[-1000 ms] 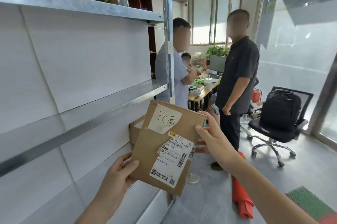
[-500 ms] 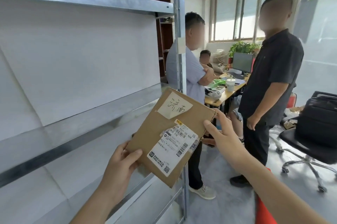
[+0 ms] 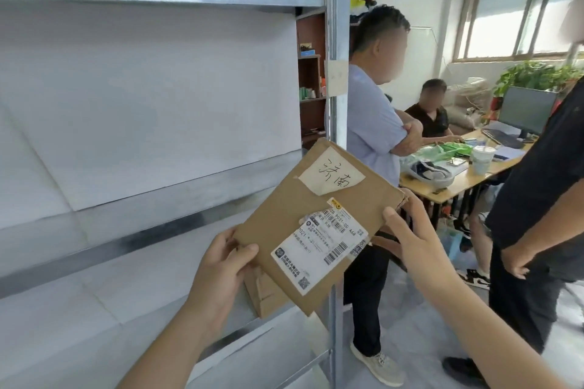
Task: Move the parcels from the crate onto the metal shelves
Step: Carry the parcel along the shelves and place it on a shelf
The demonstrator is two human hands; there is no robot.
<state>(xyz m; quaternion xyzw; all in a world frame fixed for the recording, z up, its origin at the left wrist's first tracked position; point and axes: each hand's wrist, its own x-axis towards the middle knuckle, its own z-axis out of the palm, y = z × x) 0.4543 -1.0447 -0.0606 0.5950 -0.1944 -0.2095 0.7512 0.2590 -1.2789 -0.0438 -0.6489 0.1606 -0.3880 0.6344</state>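
Observation:
I hold a flat brown cardboard parcel [image 3: 303, 214] tilted in front of me, with a handwritten white paper note and a printed shipping label on its face. My left hand [image 3: 221, 265] grips its lower left corner. My right hand [image 3: 407, 230] grips its right edge. The parcel hangs in front of the metal shelves [image 3: 177, 199], level with the middle shelf and near the right upright post [image 3: 336, 40]. A second brown box [image 3: 265, 292] sits on the lower shelf, partly hidden behind the held parcel. The crate is out of view.
White panels back the shelves. A person in a light blue shirt [image 3: 373, 123] stands just right of the post. Another person in black [image 3: 543, 199] stands at the far right. A third sits at a cluttered desk [image 3: 458, 180] with a monitor [image 3: 526, 110].
My view has moved closer to the shelves and turned left. The parcel has tilted further to the right and risen from the lower shelf level toward the middle shelf. Both hands keep their grip.

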